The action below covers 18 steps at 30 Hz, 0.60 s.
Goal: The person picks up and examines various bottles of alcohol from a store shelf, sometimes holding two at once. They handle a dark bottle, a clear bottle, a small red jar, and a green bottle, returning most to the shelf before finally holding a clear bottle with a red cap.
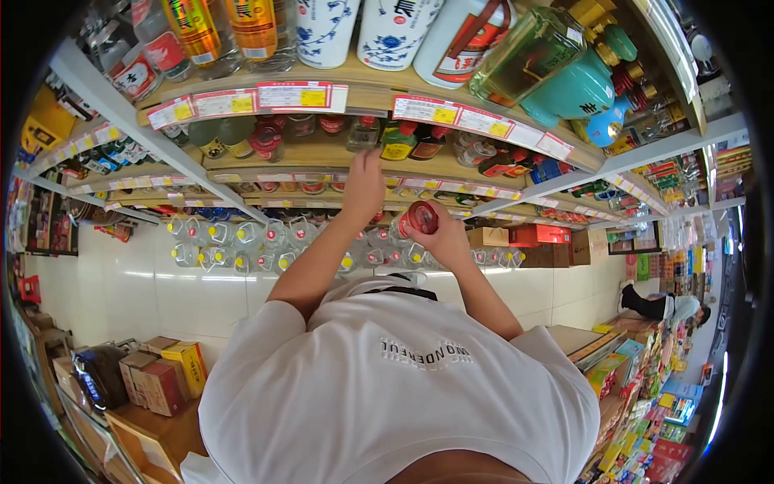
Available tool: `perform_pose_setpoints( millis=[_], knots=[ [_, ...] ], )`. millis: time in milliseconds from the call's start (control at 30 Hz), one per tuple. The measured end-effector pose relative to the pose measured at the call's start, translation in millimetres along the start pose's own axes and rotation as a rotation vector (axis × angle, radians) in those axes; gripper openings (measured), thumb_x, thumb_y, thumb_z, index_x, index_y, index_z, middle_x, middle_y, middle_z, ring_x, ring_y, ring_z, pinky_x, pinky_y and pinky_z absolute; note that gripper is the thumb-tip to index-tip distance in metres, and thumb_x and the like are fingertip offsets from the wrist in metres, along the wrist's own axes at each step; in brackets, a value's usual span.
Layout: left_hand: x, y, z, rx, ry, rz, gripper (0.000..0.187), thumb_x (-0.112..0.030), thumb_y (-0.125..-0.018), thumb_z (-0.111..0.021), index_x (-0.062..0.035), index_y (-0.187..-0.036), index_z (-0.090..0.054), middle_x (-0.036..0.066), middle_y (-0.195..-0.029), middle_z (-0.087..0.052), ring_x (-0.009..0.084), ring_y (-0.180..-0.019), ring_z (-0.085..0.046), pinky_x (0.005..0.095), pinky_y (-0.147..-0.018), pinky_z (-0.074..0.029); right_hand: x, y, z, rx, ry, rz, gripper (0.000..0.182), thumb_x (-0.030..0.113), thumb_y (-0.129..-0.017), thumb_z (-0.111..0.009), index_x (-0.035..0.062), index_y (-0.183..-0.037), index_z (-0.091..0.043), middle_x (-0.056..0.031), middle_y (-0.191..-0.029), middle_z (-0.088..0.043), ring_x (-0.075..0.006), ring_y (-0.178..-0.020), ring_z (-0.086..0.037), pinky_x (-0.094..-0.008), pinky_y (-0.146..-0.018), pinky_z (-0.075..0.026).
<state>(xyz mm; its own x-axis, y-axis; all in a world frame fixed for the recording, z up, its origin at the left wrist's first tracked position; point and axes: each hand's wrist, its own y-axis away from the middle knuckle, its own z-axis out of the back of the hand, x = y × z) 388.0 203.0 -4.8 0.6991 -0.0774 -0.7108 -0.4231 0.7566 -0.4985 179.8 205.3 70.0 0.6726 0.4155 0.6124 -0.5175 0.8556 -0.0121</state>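
My left hand reaches up to the second shelf, fingers stretched out and close together, with nothing visible in them. Its fingertips are just below a small clear bottle with a dark cap; whether they touch it is unclear. Beside that bottle stand a green bottle with a yellow label and a dark bottle with a red cap. Lower and to the right, my right hand is wrapped round a red-labelled glass jar, held in front of the shelves.
Large bottles and white-and-blue containers line the upper shelf. Clear jugs with handles stand on the floor beneath the shelves. Cartons sit at the lower left. A person is at the far right.
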Motion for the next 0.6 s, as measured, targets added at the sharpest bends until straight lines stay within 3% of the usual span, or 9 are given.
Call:
perform_pose_setpoints(
  millis=[67,167,267,400,467,600],
  knots=[
    [4,21,26,0.147,0.141,0.141,0.051,0.004,-0.078,-0.061,0.002,-0.127,-0.046,0.025,-0.121,-0.052,0.045,-0.115,-0.051,0.0467,-0.098,-0.044,14,-8,-5,0.01,0.047,0.003,0.079,0.056,-0.072,-0.078,0.004,-0.127,-0.056,-0.0222,-0.097,-0.071,-0.0387,-0.088,-0.07,-0.0457,-0.078,-0.057],
    [11,61,58,0.213,0.251,0.115,0.059,0.005,-0.073,-0.061,0.0016,-0.129,-0.044,0.025,-0.126,-0.05,0.0469,-0.119,-0.047,0.0482,-0.102,-0.041,32,-23,-20,-0.029,0.008,0.09,0.077,0.056,-0.071,-0.078,0.0046,-0.125,-0.057,-0.0215,-0.096,-0.071,-0.0396,-0.086,-0.07,-0.046,-0.076,-0.057],
    [-11,83,83,0.23,0.157,-0.031,0.068,0.001,-0.07,-0.069,0.0009,-0.131,-0.04,0.026,-0.129,-0.047,0.0481,-0.121,-0.045,0.0491,-0.102,-0.041,64,-36,-30,-0.005,-0.024,0.131,0.077,0.055,-0.071,-0.078,0.005,-0.125,-0.056,-0.0202,-0.095,-0.071,-0.0401,-0.085,-0.07,-0.0471,-0.074,-0.057],
    [-3,71,90,-0.024,0.03,-0.056,0.08,-0.003,-0.064,-0.08,0.0015,-0.132,-0.038,0.028,-0.129,-0.046,0.0471,-0.119,-0.046,0.0501,-0.1,-0.042,97,-48,-47,0.025,0.059,0.177,0.078,0.055,-0.072,-0.077,0.0052,-0.127,-0.053,-0.022,-0.092,-0.07,-0.0411,-0.082,-0.069,-0.0483,-0.071,-0.056],
    [8,62,99,0.003,-0.01,-0.009,0.079,-0.003,-0.064,-0.08,0.0025,-0.131,-0.038,0.027,-0.127,-0.047,0.0465,-0.116,-0.047,0.0501,-0.098,-0.042,111,-53,-54,0.013,0.129,0.195,0.079,0.055,-0.072,-0.077,0.004,-0.128,-0.053,-0.0212,-0.094,-0.07,-0.0417,-0.083,-0.069,-0.0474,-0.071,-0.056],
    [14,41,108,-0.028,-0.05,0.009,0.075,-0.003,-0.065,-0.08,0.0043,-0.127,-0.039,0.025,-0.117,-0.053,0.0448,-0.107,-0.052,0.05,-0.093,-0.044,130,-66,-54,0.032,0.131,0.227,0.082,0.057,-0.073,-0.075,0.0034,-0.131,-0.05,-0.0231,-0.083,-0.069,-0.0428,-0.076,-0.068,-0.0492,-0.066,-0.056]
  ],
)
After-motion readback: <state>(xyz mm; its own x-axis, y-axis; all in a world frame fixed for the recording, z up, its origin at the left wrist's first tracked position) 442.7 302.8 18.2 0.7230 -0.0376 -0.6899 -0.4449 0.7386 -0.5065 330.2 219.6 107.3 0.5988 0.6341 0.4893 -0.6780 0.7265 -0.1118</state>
